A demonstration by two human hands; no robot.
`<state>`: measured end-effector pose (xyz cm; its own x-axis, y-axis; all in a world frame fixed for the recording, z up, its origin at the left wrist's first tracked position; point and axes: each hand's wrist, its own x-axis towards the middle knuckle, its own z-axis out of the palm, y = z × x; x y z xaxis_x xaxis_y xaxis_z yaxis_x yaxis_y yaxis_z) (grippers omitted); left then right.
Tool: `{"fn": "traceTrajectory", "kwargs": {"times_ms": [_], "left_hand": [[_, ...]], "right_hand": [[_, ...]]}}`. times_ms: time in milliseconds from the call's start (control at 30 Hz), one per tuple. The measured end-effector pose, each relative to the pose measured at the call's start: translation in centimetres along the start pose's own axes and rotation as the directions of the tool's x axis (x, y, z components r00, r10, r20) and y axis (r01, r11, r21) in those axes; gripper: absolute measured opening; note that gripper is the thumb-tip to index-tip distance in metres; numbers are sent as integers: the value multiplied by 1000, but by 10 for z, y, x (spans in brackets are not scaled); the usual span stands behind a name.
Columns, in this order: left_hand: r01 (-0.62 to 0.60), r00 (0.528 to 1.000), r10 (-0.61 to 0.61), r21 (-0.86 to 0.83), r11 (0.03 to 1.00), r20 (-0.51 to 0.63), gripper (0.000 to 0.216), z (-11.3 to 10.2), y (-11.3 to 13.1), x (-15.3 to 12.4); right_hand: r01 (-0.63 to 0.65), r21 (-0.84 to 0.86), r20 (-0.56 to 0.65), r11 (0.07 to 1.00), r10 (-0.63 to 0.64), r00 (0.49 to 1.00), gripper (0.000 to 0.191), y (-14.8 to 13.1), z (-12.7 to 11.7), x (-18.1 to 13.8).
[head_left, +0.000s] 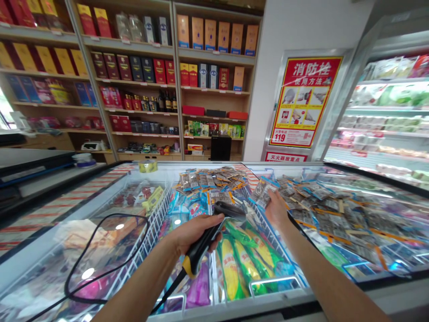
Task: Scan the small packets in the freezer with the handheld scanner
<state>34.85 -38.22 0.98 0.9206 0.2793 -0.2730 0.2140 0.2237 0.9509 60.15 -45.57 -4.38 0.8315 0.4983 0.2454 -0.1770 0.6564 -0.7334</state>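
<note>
My left hand [189, 232] is wrapped round the handle of a black and yellow barcode scanner [201, 250], its head pointing right. The scanner's black cable [110, 273] loops off to the left. In my right hand [277, 210] is a small clear packet with blue edges [262, 191], pinched at its right side. It is held in front of the scanner head, a little apart from it. Below both hands lie green and yellow corn-printed ice cream packs [233, 264] in a white wire basket [278, 252] of the chest freezer.
Brown-grey packets [338, 214] are heaped on the right side of the freezer, with a smaller heap [214, 177] at the back middle. Boxed goods fill the wooden shelves [134, 44] behind. A lit display fridge [389, 112] stands right, a dark flat-topped stack [30, 165] left.
</note>
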Motion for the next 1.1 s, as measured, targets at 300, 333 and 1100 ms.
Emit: {"fn": "traceTrajectory", "kwargs": {"times_ms": [300, 333, 1100], "left_hand": [[-16, 1000, 16, -7, 1000, -2, 42, 0, 0, 0], [-19, 1000, 19, -15, 1000, -6, 42, 1, 0, -1], [-82, 991, 78, -39, 996, -106, 39, 2, 9, -8]], "right_hand": [[-29, 10, -46, 1000, 29, 999, 22, -2, 5, -3], [-30, 15, -47, 999, 30, 998, 22, -2, 5, -4], [-12, -221, -153, 975, -23, 988, 18, -15, -20, 16]]}}
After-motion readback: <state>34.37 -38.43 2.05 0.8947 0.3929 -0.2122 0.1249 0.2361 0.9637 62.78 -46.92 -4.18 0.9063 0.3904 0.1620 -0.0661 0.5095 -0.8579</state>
